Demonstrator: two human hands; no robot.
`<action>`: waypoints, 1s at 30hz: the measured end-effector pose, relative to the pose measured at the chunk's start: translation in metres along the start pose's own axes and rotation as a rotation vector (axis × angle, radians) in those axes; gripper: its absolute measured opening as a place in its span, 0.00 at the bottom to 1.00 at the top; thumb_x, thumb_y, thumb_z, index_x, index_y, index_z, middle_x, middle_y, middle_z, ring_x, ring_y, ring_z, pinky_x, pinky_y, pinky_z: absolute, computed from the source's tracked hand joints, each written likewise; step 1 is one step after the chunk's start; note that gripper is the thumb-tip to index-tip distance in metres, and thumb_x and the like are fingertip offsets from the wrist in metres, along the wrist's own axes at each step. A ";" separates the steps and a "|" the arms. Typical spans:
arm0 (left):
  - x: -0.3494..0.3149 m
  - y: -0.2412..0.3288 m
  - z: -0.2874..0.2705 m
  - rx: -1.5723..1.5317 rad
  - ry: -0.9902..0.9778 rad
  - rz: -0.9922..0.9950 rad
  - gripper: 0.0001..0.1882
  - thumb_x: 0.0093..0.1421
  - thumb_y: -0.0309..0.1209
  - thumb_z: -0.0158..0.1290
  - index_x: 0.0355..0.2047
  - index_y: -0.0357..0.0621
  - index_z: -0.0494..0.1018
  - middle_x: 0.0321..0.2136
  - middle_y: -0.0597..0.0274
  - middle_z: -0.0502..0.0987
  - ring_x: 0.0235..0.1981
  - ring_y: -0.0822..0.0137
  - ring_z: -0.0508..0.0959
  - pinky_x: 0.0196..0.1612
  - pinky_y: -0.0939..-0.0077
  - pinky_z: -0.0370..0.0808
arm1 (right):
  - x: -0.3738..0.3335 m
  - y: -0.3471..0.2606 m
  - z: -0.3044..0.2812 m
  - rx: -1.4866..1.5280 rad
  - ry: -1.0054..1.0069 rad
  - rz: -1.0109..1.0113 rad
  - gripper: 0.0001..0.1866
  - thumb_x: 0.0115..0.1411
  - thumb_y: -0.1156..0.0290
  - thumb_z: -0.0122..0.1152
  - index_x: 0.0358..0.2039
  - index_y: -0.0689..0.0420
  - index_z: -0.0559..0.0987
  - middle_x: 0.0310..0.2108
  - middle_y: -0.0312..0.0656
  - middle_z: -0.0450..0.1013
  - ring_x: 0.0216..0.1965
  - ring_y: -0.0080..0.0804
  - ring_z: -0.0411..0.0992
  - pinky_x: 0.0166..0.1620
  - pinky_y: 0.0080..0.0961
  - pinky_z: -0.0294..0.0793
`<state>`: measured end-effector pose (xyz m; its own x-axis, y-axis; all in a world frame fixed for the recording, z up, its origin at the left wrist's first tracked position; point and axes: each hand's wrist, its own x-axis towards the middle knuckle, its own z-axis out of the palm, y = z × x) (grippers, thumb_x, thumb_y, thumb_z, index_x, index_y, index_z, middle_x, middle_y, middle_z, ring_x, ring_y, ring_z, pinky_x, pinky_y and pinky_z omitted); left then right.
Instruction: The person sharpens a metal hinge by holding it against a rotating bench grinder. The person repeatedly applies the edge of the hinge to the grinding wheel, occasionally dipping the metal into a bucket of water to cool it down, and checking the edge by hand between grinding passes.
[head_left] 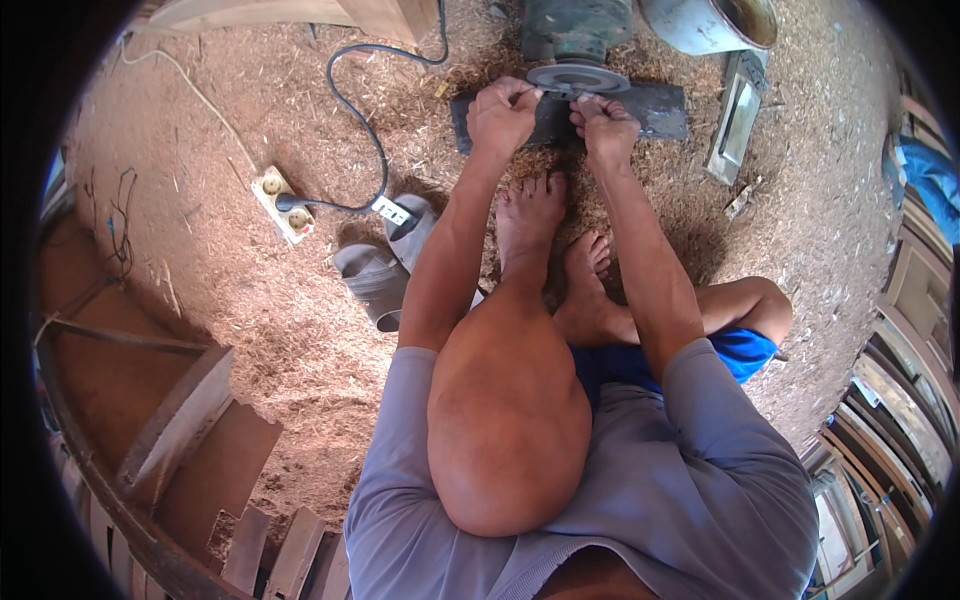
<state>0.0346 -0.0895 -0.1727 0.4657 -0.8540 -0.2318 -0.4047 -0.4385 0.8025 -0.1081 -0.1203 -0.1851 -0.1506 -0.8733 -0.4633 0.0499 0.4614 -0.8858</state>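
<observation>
A green bench grinder (577,32) stands on the ground ahead of me, its grey grinding wheel (600,76) facing my hands. My left hand (503,115) is at the wheel's lower left edge, fingers closed in a pinch. Close to the wheel's lower right edge, my right hand (607,130) is pinched too. Between the fingertips there seems to be a small dark piece against the wheel, too small to name. Beneath both hands lies a dark flat board (660,112).
A whitish bucket (690,25) and a slotted block (737,115) lie right of the grinder. A power strip (283,205) with a dark cable (375,130) is at the left, near grey sandals (375,280). Wooden pieces (920,290) line the right side; shavings cover the ground.
</observation>
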 end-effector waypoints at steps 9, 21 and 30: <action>-0.001 0.000 -0.001 0.007 0.016 0.029 0.11 0.53 0.38 0.60 0.31 0.44 0.78 0.27 0.58 0.80 0.30 0.63 0.80 0.37 0.72 0.75 | -0.004 -0.006 0.003 0.049 0.027 -0.001 0.02 0.56 0.78 0.61 0.28 0.63 0.77 0.25 0.41 0.77 0.21 0.21 0.73 0.22 0.15 0.67; 0.008 -0.021 0.004 -0.068 -0.028 -0.023 0.10 0.53 0.39 0.59 0.32 0.49 0.80 0.30 0.59 0.81 0.32 0.59 0.81 0.40 0.68 0.75 | -0.006 -0.005 0.011 0.036 0.042 -0.022 0.03 0.55 0.78 0.62 0.27 0.64 0.78 0.23 0.41 0.77 0.21 0.21 0.71 0.23 0.17 0.69; 0.008 -0.022 0.002 -0.195 -0.053 0.003 0.08 0.54 0.34 0.57 0.31 0.44 0.78 0.24 0.59 0.81 0.28 0.65 0.81 0.36 0.73 0.75 | -0.005 -0.002 0.015 0.041 0.031 -0.047 0.03 0.55 0.79 0.61 0.27 0.65 0.78 0.24 0.42 0.77 0.21 0.22 0.72 0.23 0.17 0.69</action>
<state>0.0457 -0.0868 -0.1928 0.4208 -0.8710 -0.2536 -0.2438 -0.3779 0.8932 -0.0931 -0.1192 -0.1819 -0.1845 -0.8883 -0.4205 0.0825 0.4124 -0.9073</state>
